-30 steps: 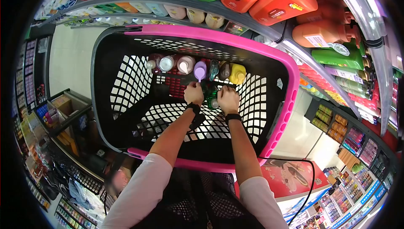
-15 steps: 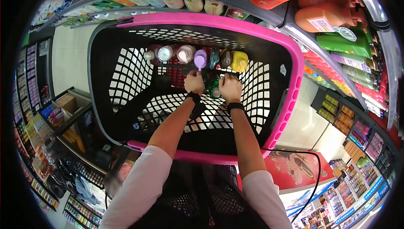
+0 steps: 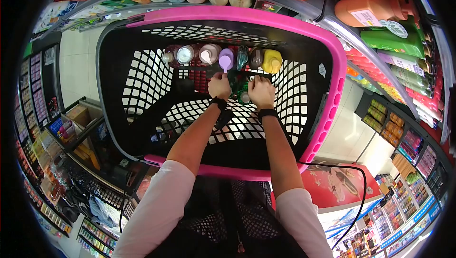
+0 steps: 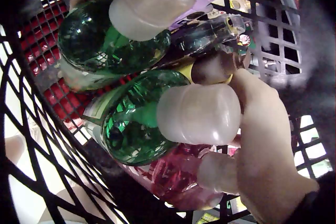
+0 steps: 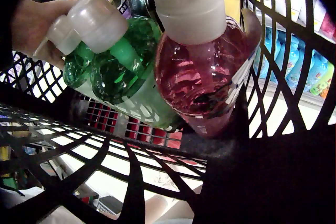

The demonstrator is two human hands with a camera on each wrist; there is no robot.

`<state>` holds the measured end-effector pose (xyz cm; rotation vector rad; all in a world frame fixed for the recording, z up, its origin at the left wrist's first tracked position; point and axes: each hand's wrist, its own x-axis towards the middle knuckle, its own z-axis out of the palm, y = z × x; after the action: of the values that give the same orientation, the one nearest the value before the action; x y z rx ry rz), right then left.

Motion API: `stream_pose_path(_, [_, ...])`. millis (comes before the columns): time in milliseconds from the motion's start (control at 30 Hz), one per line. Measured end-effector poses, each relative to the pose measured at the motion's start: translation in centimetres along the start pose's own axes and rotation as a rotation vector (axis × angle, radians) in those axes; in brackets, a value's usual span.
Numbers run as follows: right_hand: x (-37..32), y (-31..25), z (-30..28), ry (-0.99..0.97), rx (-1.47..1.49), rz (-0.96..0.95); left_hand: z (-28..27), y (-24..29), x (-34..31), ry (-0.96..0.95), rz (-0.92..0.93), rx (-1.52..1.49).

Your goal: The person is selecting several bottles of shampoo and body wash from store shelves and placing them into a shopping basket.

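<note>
Inside a black basket (image 3: 319, 111) with a pink rim, my left hand (image 3: 220, 86) grips a green pump bottle (image 5: 79, 69) with a whitish pump top. My right hand (image 3: 261, 92) holds a pink pump bottle (image 5: 199, 82); in the right wrist view a finger curls round its far side. Between the two hands stands a second green pump bottle (image 4: 139, 119). Along the basket's far wall runs a row of bottles, including a purple bottle (image 3: 226, 57), a yellow bottle (image 3: 271, 61) and a white-topped bottle (image 3: 185, 55).
Beyond the basket, a store shelf (image 3: 285, 14) carries large bottles, with an orange jug (image 3: 354, 11) at the right. A red box-like stand (image 3: 332, 187) is at the lower right, and a black cable (image 3: 365, 182) hangs over it. Boxes on a counter (image 3: 78, 115) stand at the left.
The basket, both hands and the bottles sit higher in the head view now. Against the basket, both hands keep nearly the same place at the bottles.
</note>
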<state>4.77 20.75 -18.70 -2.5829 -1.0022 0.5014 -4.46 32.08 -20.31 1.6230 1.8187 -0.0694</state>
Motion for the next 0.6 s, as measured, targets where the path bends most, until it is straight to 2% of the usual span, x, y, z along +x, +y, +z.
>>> stream_pose_path(600, [-0.02,0.13,0.07,0.019,0.007,-0.007,-0.24,0.35,-0.19,-0.022,-0.003,0.011])
